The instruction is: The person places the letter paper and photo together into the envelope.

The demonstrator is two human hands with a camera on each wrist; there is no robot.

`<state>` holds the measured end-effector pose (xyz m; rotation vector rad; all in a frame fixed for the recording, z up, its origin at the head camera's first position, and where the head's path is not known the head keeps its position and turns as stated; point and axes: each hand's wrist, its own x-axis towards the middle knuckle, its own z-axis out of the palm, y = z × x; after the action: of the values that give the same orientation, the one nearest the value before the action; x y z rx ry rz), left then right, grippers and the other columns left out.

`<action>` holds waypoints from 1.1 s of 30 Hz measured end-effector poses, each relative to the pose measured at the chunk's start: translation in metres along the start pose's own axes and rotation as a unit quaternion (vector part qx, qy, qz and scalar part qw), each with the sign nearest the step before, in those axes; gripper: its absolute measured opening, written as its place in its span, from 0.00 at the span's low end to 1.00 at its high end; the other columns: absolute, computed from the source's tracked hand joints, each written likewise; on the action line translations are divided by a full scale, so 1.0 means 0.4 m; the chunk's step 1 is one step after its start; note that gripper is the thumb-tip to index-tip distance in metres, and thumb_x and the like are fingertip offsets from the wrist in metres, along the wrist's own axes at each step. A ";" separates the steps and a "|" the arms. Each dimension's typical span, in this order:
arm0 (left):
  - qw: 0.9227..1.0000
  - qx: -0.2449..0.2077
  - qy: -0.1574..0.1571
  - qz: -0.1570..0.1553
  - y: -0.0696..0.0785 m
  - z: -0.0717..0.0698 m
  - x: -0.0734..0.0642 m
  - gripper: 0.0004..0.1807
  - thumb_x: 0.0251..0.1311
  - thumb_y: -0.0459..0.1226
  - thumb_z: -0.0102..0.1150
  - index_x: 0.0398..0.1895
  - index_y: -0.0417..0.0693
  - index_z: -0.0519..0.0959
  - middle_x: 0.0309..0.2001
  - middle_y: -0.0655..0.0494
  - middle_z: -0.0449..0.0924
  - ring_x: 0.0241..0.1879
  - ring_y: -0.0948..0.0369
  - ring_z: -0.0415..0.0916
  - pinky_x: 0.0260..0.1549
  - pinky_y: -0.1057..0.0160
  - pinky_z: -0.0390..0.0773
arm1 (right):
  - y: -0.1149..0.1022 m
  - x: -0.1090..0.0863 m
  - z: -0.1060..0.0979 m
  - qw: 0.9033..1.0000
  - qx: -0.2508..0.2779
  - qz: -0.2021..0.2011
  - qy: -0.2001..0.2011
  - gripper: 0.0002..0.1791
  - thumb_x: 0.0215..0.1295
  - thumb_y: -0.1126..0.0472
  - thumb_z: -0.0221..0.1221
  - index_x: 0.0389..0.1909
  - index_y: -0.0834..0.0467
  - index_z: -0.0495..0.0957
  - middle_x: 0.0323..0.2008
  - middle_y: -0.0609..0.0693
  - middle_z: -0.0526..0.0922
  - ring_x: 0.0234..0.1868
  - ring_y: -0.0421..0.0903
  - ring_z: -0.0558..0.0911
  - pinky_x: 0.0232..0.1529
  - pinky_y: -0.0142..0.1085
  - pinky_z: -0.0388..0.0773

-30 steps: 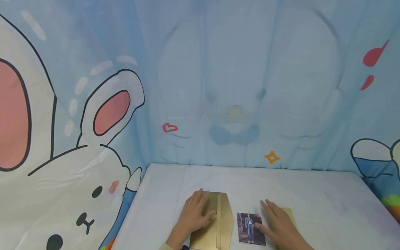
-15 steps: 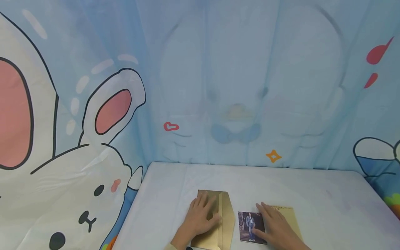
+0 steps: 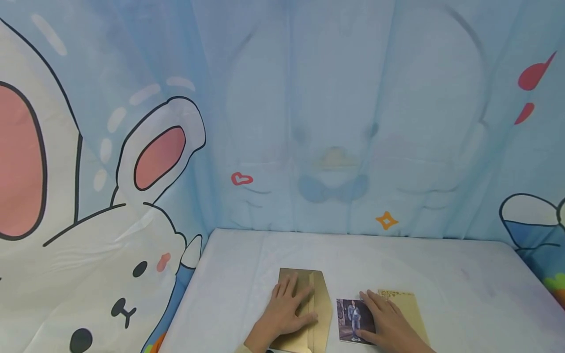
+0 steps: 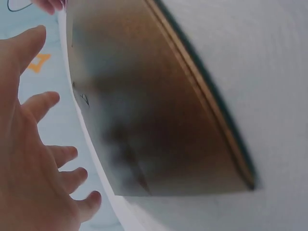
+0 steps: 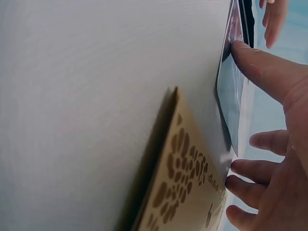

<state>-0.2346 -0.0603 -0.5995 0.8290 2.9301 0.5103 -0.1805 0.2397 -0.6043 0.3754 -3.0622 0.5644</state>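
Observation:
A gold envelope (image 3: 321, 309) lies on the white table with its flap towards the right. My left hand (image 3: 284, 311) is over it, fingers spread; the left wrist view shows the hand (image 4: 31, 144) beside the envelope (image 4: 154, 86), and contact is hard to judge. To the right lies a small photo (image 3: 346, 321) of a standing person. My right hand (image 3: 390, 321) is at the photo's right side. Its thumb touches the photo (image 5: 230, 91) in the right wrist view, other fingers extended. A yellowish card (image 3: 412, 311) with a brown floral pattern lies partly behind that hand.
The white-covered table (image 3: 468, 294) ends at the back against a light blue curtain (image 3: 265, 122) printed with cartoon figures. A large printed rabbit (image 3: 97, 274) fills the curtain on the left.
My right hand has shifted left onto the photo's right part, uncovering more of the card. My left hand has moved slightly right and down over the envelope. Photo and envelope appear to stay in place.

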 end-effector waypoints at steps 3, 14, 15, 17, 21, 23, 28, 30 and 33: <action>1.000 -0.008 -0.018 -0.006 0.003 0.007 -0.012 0.40 0.65 0.68 0.47 0.78 0.70 0.59 0.81 0.41 0.46 0.80 0.40 0.43 0.72 0.35 0.52 | -0.001 -0.011 0.010 1.000 -0.002 -0.010 0.004 0.54 0.49 0.33 0.70 0.69 0.63 0.68 0.66 0.65 0.72 0.68 0.65 0.71 0.65 0.64 0.65; 0.999 -0.008 -0.045 -0.025 0.008 0.041 -0.050 0.41 0.63 0.70 0.47 0.78 0.72 0.57 0.80 0.39 0.43 0.79 0.37 0.43 0.72 0.33 0.51 | -0.013 -0.042 0.036 1.000 -0.008 -0.020 -0.007 0.51 0.50 0.36 0.71 0.68 0.63 0.69 0.67 0.63 0.72 0.68 0.64 0.71 0.66 0.63 0.64; 0.999 -0.009 -0.046 -0.027 0.008 0.042 -0.053 0.41 0.63 0.70 0.47 0.78 0.73 0.57 0.81 0.39 0.43 0.79 0.37 0.43 0.71 0.33 0.51 | -0.015 -0.044 0.037 1.000 -0.006 -0.018 -0.010 0.50 0.50 0.36 0.71 0.69 0.63 0.69 0.67 0.63 0.72 0.68 0.64 0.71 0.67 0.64 0.64; 0.998 -0.010 -0.049 -0.030 0.009 0.043 -0.059 0.41 0.63 0.70 0.48 0.78 0.73 0.57 0.81 0.39 0.43 0.79 0.37 0.43 0.71 0.32 0.51 | -0.017 -0.047 0.039 1.000 -0.003 -0.018 -0.015 0.50 0.51 0.36 0.71 0.69 0.62 0.69 0.67 0.63 0.72 0.68 0.65 0.71 0.67 0.64 0.63; 0.998 -0.016 -0.055 -0.033 0.010 0.043 -0.062 0.41 0.63 0.69 0.49 0.78 0.72 0.57 0.81 0.39 0.41 0.79 0.36 0.42 0.70 0.30 0.50 | -0.017 -0.047 0.038 1.000 -0.003 -0.028 -0.004 0.49 0.51 0.37 0.71 0.68 0.63 0.69 0.67 0.64 0.73 0.68 0.66 0.71 0.66 0.65 0.64; 0.998 -0.014 -0.057 -0.033 0.010 0.041 -0.057 0.42 0.62 0.69 0.50 0.78 0.72 0.57 0.81 0.39 0.41 0.79 0.36 0.41 0.70 0.30 0.50 | -0.013 -0.042 0.036 0.999 -0.007 -0.039 0.010 0.49 0.52 0.38 0.71 0.68 0.64 0.70 0.66 0.64 0.73 0.67 0.66 0.72 0.64 0.66 0.64; 0.998 0.009 -0.053 -0.032 0.011 0.029 -0.028 0.43 0.61 0.70 0.50 0.78 0.71 0.58 0.81 0.40 0.39 0.79 0.35 0.40 0.70 0.30 0.51 | -0.003 -0.020 0.019 0.998 -0.021 -0.046 0.027 0.48 0.53 0.40 0.72 0.69 0.64 0.69 0.67 0.65 0.72 0.67 0.66 0.71 0.65 0.67 0.64; 0.998 0.022 -0.053 -0.030 0.012 0.021 -0.016 0.43 0.61 0.71 0.50 0.78 0.71 0.57 0.81 0.40 0.39 0.79 0.35 0.40 0.70 0.30 0.52 | -0.002 -0.010 0.009 0.998 -0.024 -0.046 0.026 0.48 0.53 0.41 0.72 0.69 0.64 0.68 0.68 0.65 0.71 0.68 0.66 0.70 0.65 0.67 0.63; 0.997 0.041 -0.051 -0.028 0.012 0.007 0.000 0.44 0.61 0.71 0.50 0.78 0.70 0.56 0.81 0.39 0.39 0.79 0.36 0.40 0.70 0.31 0.53 | -0.002 0.007 -0.009 0.998 -0.028 -0.044 0.021 0.48 0.54 0.41 0.71 0.70 0.64 0.67 0.69 0.66 0.70 0.69 0.67 0.69 0.66 0.68 0.61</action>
<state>-0.2317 -0.0555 -0.6004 0.7555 2.8874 0.3354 -0.1832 0.2395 -0.6004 0.4873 -2.9956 0.4746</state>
